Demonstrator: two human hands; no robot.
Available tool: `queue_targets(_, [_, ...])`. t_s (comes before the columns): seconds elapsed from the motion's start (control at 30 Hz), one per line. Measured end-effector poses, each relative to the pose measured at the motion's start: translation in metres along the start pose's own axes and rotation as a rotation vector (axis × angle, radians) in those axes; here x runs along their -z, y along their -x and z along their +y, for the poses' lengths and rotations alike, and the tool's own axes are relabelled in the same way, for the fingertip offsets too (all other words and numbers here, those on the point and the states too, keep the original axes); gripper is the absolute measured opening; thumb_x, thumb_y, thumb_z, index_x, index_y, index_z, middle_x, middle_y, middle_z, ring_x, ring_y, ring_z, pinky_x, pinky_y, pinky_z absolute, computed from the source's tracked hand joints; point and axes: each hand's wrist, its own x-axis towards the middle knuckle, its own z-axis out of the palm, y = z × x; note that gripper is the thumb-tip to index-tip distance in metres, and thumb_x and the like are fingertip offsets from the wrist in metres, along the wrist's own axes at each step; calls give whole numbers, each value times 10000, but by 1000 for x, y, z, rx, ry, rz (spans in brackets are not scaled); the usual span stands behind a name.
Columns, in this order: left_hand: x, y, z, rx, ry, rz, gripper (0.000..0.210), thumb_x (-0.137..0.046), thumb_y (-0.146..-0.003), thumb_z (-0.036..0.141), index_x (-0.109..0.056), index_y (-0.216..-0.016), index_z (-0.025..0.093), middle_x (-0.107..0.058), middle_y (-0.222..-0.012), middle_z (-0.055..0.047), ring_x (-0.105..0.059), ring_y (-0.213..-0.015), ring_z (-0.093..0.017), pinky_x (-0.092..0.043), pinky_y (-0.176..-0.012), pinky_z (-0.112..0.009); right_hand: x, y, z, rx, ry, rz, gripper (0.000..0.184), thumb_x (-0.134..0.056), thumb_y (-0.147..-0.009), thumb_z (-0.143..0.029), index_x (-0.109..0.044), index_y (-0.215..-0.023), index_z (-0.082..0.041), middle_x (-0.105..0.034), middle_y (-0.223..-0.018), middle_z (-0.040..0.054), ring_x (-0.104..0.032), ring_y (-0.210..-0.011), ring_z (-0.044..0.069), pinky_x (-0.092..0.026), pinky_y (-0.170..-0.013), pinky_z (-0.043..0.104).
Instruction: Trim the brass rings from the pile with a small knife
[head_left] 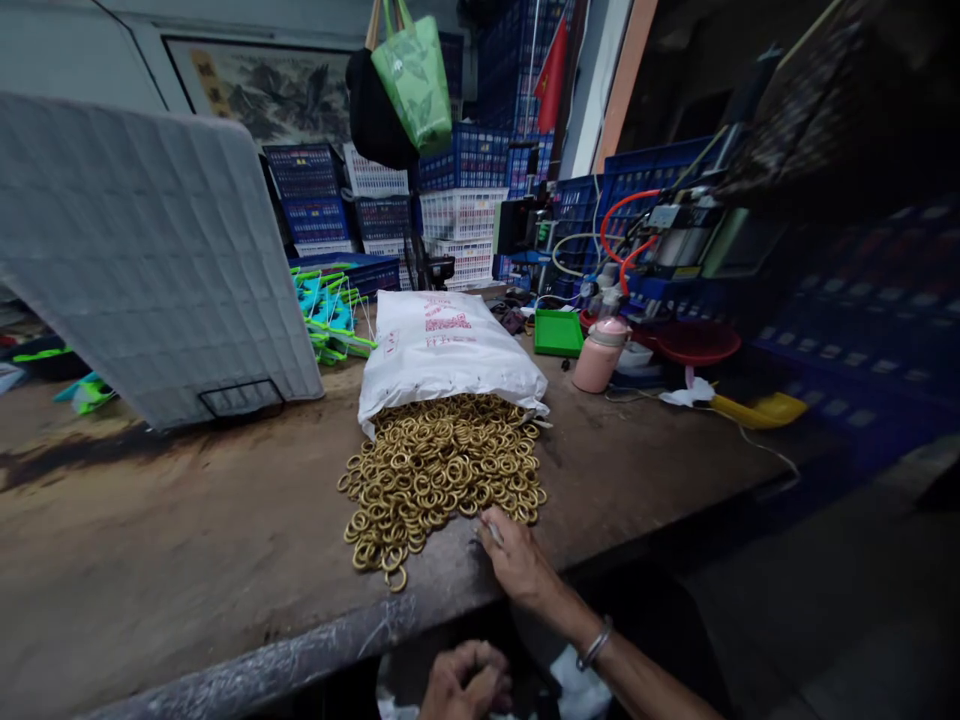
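A heap of brass-coloured rings [450, 465] spills onto the table from the mouth of a white woven sack [450, 345] with red print. At the front edge of the heap is my right hand [517, 565], its thumb and fingers pinched round a small, pale, narrow item too unclear to name. A metal bracelet [595, 643] circles that wrist. Lower down, past the table's front edge and above my lap, my left hand [469, 682] is closed with curled fingers. What it holds, if anything, is hidden.
A grey padded panel [165, 260] stands upright on the left. To the right are a pink bottle [600, 355], a green tray [558, 332], a red dish [696, 342], a yellow scoop [761, 410] and a machine with orange hoses [679, 235]. Stacked crates [465, 215] line the back.
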Motion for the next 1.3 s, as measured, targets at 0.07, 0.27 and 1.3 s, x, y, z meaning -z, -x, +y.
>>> queue_targets(0.07, [-4,4,16,-42,69,75,440,-613,-603,556,-598,-775,151,-571,-606,-27,-519,-455,-124,-373,-366,-203,2,2,-10,-72,-287,-51,168,-379,-807,-313,-448,-717,-189,-443,-585,-45,-416,-546,93,-336,-536,210])
queue_targets(0.27, [1,1,52,-226,160,362,512,-602,-645,520,-497,-1003,169,-504,-539,55,-399,-377,-66,-331,-352,-166,-9,23,-34,-311,-950,-355,292,-450,-761,-488,-342,-738,-218,-275,-483,-120,-173,-346,33,-153,-336,166])
queue_targets(1.3, [19,5,62,-194,60,137,337,-541,-727,480,-516,-731,144,-564,-644,3,-444,-417,-49,-325,-368,-158,-10,10,-36,-13,-239,-230,170,-441,-763,-268,-434,-617,-182,-423,-542,-56,-408,-538,88,-293,-520,203])
